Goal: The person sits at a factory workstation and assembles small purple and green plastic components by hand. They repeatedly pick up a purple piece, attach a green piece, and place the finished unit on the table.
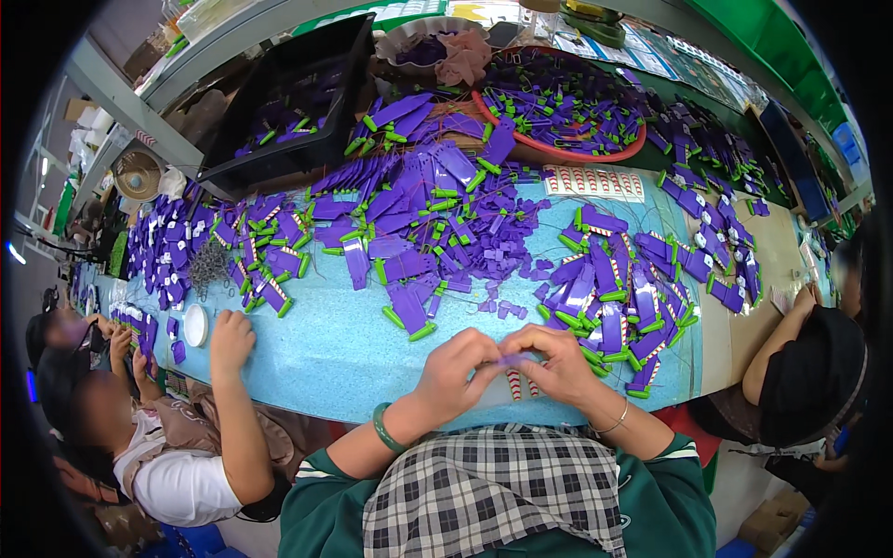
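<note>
At the near edge of the blue table, my left hand [454, 374] and my right hand [555, 365] meet, fingertips pinched together on a small purple plastic piece [514, 359]. Fingers cover most of it, so its shape is unclear. Just below the fingers lies a strip of red-and-white striped stickers [513, 385]. A heap of purple and green parts with striped stickers [614, 302] is right of my right hand. Ahead of my hands spreads a big pile of purple plastic parts [437, 214], some with green ends and thin wires.
A black bin [279, 112] and a red-rimmed basket [563, 153] of purple parts stand at the back. Beyond the pile lies a striped sticker sheet [593, 183]. To the left are a white round dish [195, 325] and a co-worker's hand [231, 342]; another person [800, 363] sits at right.
</note>
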{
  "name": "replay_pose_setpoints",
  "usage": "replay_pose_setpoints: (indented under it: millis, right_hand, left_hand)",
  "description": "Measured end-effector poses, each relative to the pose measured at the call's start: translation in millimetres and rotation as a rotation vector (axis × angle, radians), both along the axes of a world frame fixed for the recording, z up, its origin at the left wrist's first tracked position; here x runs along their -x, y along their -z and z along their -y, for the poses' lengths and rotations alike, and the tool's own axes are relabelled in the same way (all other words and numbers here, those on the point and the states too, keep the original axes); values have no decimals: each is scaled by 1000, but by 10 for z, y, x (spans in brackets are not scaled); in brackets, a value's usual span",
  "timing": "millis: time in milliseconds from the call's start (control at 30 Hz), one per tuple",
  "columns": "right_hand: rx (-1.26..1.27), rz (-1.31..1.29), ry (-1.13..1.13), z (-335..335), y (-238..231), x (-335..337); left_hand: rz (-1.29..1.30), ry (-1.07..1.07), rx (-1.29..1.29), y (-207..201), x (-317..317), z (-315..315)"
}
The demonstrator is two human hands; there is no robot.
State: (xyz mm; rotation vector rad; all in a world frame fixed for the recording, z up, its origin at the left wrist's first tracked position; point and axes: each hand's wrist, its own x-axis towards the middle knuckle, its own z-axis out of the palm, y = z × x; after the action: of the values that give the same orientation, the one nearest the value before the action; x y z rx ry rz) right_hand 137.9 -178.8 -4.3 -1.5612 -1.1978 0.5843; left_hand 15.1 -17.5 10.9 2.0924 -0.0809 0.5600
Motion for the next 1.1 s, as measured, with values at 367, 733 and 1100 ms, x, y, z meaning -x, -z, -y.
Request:
replay_pose_setpoints:
  millis: [367, 733, 1100]
  right_hand:
    - [-83, -564, 133, -21, 82, 99]
    - [-160, 127, 306, -125, -95, 155]
    - [159, 81, 28, 99, -209, -57]
  left_hand:
    - [-504, -513, -616, 197, -113, -442]
    - [-222, -92, 889, 43, 114, -173]
    - [-441, -55, 952, 205, 241, -63]
